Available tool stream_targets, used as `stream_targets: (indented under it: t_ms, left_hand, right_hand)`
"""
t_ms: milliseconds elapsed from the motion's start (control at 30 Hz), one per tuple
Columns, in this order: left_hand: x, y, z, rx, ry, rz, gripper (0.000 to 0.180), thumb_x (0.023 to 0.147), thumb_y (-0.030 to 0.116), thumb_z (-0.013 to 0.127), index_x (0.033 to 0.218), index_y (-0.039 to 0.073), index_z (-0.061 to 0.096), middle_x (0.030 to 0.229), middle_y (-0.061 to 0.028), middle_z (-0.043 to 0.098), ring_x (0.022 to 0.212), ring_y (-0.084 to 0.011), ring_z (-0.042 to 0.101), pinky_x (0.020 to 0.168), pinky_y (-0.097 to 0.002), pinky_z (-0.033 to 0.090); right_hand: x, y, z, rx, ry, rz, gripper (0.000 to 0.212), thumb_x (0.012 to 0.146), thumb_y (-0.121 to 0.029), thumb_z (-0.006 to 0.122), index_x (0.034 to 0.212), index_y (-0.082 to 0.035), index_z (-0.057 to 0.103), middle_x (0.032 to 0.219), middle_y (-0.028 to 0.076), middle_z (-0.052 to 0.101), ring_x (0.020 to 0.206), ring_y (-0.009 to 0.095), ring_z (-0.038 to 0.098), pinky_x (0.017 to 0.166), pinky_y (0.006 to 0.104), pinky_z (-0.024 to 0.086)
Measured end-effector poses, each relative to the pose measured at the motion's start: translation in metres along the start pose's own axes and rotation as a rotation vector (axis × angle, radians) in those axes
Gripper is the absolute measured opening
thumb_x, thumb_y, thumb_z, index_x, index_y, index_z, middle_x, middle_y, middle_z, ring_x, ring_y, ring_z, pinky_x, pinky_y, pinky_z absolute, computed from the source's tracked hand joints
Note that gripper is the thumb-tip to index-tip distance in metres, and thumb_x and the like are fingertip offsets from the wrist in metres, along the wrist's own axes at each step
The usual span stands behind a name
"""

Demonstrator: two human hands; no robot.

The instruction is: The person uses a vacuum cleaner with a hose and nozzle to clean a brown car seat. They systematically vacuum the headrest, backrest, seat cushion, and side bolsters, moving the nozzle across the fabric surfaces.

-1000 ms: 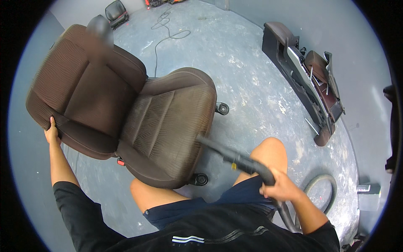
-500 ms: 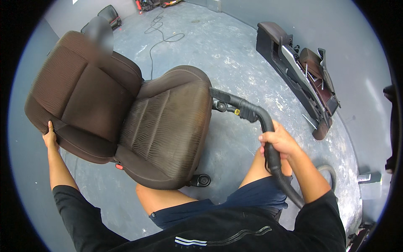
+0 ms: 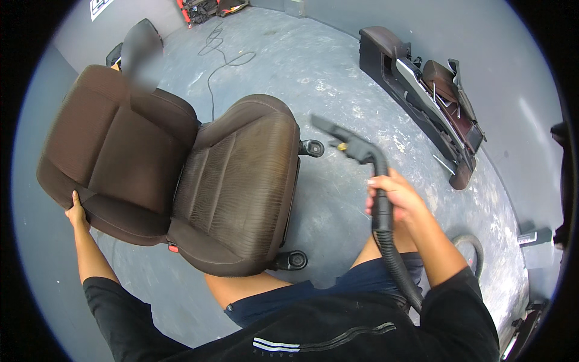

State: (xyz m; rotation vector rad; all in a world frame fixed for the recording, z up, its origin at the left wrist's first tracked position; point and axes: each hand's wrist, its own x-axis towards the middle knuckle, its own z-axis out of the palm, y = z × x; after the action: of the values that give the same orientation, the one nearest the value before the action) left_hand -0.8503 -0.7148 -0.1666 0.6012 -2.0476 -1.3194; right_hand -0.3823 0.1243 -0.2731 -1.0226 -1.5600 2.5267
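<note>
A brown fabric car seat [image 3: 238, 175] takes up the left and middle of the view, its backrest leaning to the left. My left hand [image 3: 76, 212] grips the backrest's near side edge; the thumb lies on the front and the other fingers are hidden behind it. My right hand [image 3: 399, 196] is wrapped around the black handle tube of a vacuum cleaner hose [image 3: 382, 217]. At the tube's far end, a flat nozzle [image 3: 329, 128] hangs in the air to the right of the seat cushion, apart from it. Darker, damp-looking patches show on the cushion's fabric.
Removed car trim, including a long console [image 3: 398, 72], lies along the right wall. A black cable [image 3: 211, 78] loops over the grey floor behind the seat. Tool bags [image 3: 202, 11] stand at the far wall. The grey hose [image 3: 473, 244] curls at my right.
The nozzle has come off the front edge of the seat cushion and moved slightly right, my right hand still around the tube. My left hand stays on the backrest.
</note>
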Motion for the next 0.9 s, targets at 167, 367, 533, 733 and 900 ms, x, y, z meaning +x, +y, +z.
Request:
stream_targets:
  t_ms: [167, 367, 533, 733, 900]
  left_hand:
    - [0.003, -0.005, 0.000, 0.074, 0.042, 0.091, 0.100, 0.087, 0.057, 0.090, 0.155, -0.004, 0.047, 0.148, -0.0176, 0.064, 0.130, -0.0316, 0.065, 0.111, -0.0463, 0.052]
    - [0.011, -0.006, 0.002, 0.127, 0.059, 0.106, 0.098, 0.087, 0.056, 0.089, 0.153, -0.004, 0.049, 0.150, -0.0181, 0.063, 0.131, -0.0319, 0.064, 0.111, -0.0453, 0.052]
    - [0.011, 0.000, 0.000, 0.079, 0.033, 0.030, 0.102, 0.088, 0.057, 0.088, 0.156, -0.006, 0.044, 0.153, -0.0196, 0.060, 0.132, -0.0338, 0.063, 0.113, -0.0465, 0.051]
    - [0.011, 0.004, -0.005, 0.089, -0.036, 0.054, 0.105, 0.088, 0.058, 0.088, 0.157, -0.007, 0.042, 0.153, -0.0202, 0.060, 0.133, -0.0349, 0.063, 0.113, -0.0482, 0.051]
    - [0.013, 0.003, -0.003, 0.138, 0.020, 0.038, 0.106, 0.088, 0.059, 0.088, 0.157, -0.007, 0.042, 0.151, -0.0200, 0.062, 0.131, -0.0342, 0.064, 0.112, -0.0473, 0.052]
  right_hand:
    - [-0.034, 0.050, 0.023, -0.021, -0.108, 0.037, 0.030, 0.093, -0.009, 0.072, 0.114, -0.008, 0.051, 0.081, 0.011, 0.060, 0.064, 0.027, 0.070, 0.059, 0.0482, 0.065]
    - [-0.113, 0.039, -0.028, -0.263, -0.087, 0.067, 0.037, 0.091, -0.007, 0.073, 0.118, -0.001, 0.049, 0.079, 0.013, 0.061, 0.054, 0.029, 0.067, 0.051, 0.0455, 0.060]
    - [-0.011, 0.015, 0.013, 0.042, 0.049, 0.012, 0.026, 0.095, -0.010, 0.073, 0.108, -0.005, 0.052, 0.080, 0.011, 0.062, 0.062, 0.029, 0.070, 0.057, 0.0493, 0.064]
    - [-0.042, 0.079, 0.021, 0.097, -0.110, 0.176, 0.030, 0.094, -0.007, 0.071, 0.116, -0.004, 0.052, 0.081, 0.012, 0.060, 0.061, 0.029, 0.068, 0.058, 0.0490, 0.063]
    - [-0.079, 0.056, -0.011, -0.101, -0.052, 0.172, 0.045, 0.093, -0.008, 0.073, 0.128, -0.005, 0.045, 0.081, 0.012, 0.061, 0.063, 0.028, 0.070, 0.057, 0.0467, 0.062]
